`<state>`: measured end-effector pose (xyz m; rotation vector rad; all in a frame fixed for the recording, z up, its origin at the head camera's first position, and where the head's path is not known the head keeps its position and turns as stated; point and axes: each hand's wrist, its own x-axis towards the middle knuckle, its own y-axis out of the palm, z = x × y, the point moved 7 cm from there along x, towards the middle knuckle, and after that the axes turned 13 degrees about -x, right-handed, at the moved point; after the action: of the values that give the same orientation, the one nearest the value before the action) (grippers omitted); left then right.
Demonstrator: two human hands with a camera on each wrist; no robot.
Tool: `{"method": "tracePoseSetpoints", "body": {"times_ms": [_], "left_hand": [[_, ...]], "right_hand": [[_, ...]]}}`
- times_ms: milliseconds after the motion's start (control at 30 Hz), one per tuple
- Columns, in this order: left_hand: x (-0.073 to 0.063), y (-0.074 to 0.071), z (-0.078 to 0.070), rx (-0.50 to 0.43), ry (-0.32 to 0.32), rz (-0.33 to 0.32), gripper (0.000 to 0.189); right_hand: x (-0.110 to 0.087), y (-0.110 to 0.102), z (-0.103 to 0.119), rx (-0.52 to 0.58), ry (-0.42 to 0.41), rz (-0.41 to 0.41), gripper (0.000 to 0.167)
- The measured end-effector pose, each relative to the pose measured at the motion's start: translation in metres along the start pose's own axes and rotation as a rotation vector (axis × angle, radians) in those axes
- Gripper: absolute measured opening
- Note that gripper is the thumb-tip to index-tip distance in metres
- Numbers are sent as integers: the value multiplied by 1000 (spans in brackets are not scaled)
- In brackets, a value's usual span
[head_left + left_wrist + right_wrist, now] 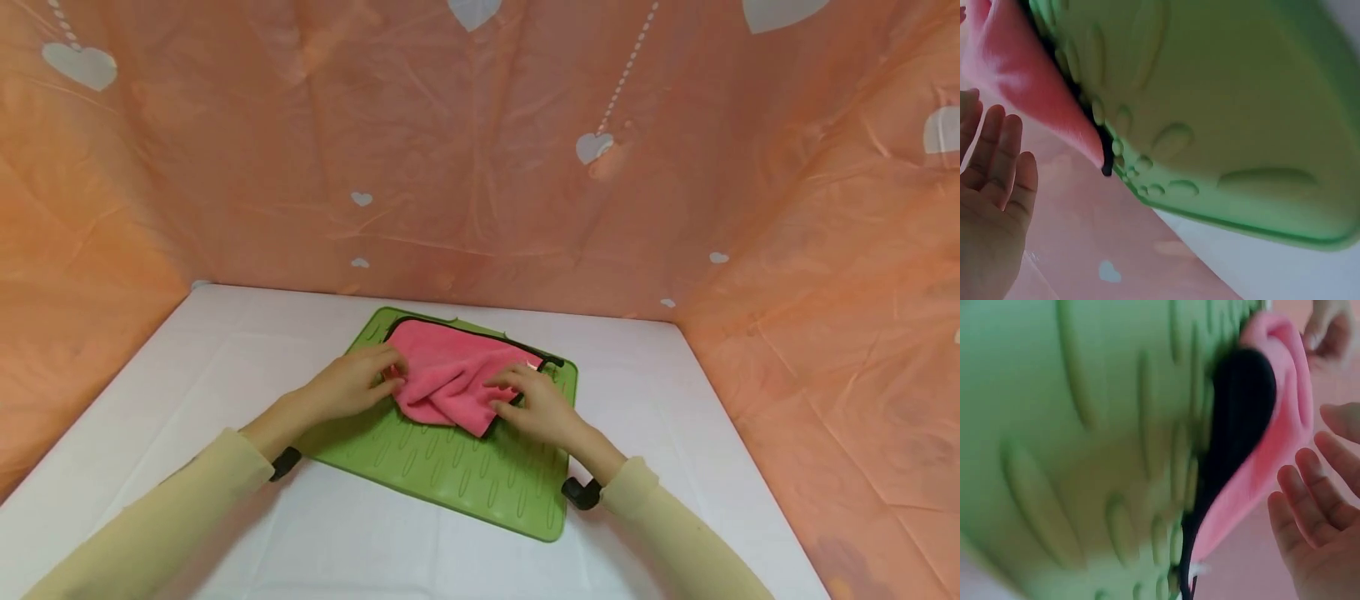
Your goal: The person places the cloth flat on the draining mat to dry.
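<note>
A pink cloth (435, 367) with a black edge lies rumpled and partly folded over on a green ridged mat (442, 467). My left hand (356, 382) is at the cloth's left side with loosely bent fingers. In the left wrist view, the fingers of that left hand (997, 169) look relaxed, with no cloth visible between them. Over the cloth's right part is my right hand (543, 408), its thumb and fingers apart. The right wrist view shows this right hand (1322, 512) with spread, nearly straight fingers beside the pink cloth (1272, 444).
The mat lies at a slant on a white table surface (337, 533). Orange sheeting (465, 167) with pale hearts stands behind it and along both sides. A small white tag (534, 363) shows at the cloth's right edge. Dark wrist-worn pieces (582, 493) sit below the wrists.
</note>
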<state>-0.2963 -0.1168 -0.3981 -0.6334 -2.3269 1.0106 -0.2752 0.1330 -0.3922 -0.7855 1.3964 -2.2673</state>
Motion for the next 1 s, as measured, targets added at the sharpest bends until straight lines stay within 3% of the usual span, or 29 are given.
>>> {"method": "tracePoseSetpoints", "body": {"times_ms": [200, 333, 533, 700, 1000], "left_hand": [[-4, 15, -10, 53, 46, 61, 22], [-3, 22, -10, 69, 13, 103, 26], [1, 31, -9, 43, -8, 155, 18], [2, 32, -12, 37, 32, 141, 10], [1, 19, -14, -85, 63, 112, 14]], "right_hand": [[-5, 22, 18, -34, -39, 129, 28], [-3, 32, 22, -81, -64, 189, 31], [2, 40, 23, -127, -87, 236, 32], [4, 41, 24, -128, -114, 217, 26], [2, 24, 18, -11, -144, 62, 18]]}}
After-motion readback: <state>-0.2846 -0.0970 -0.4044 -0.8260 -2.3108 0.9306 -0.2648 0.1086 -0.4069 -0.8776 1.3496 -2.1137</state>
